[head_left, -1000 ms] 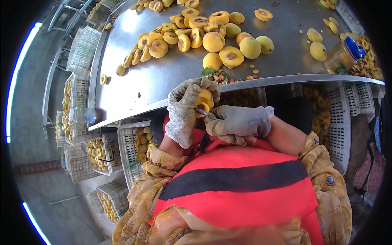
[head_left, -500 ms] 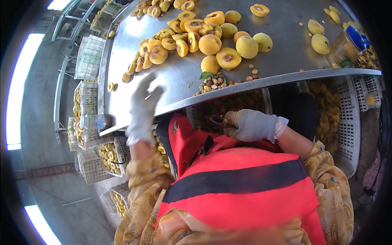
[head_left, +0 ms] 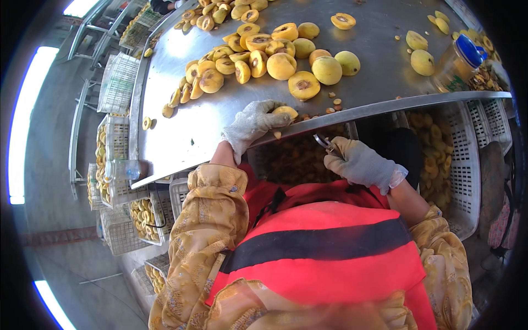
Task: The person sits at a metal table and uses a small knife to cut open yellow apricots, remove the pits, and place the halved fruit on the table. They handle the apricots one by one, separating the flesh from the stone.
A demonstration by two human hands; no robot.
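My left hand, in a pale knit glove, is closed around a yellow peach piece at the front edge of the metal table. To its right and a little lower, my right hand, gloved too, grips a small metal tool with a curved end; the fist hides its handle. The tool's tip is apart from the peach. Beyond my left hand lies a heap of halved yellow peaches, several showing brown pit hollows. Whole-looking peaches sit at the heap's right end.
Loose pits lie along the table's raised front edge, partly behind my left hand. A clear jar with a blue lid stands at the right. Below the table are a fruit-filled white crate and more fruit. Crates of peach halves stand at the left.
My left hand has come right from over the table's left part, and now holds a peach piece. A peach at the heap's near edge is gone. My right hand shifted right, its tool tip raised.
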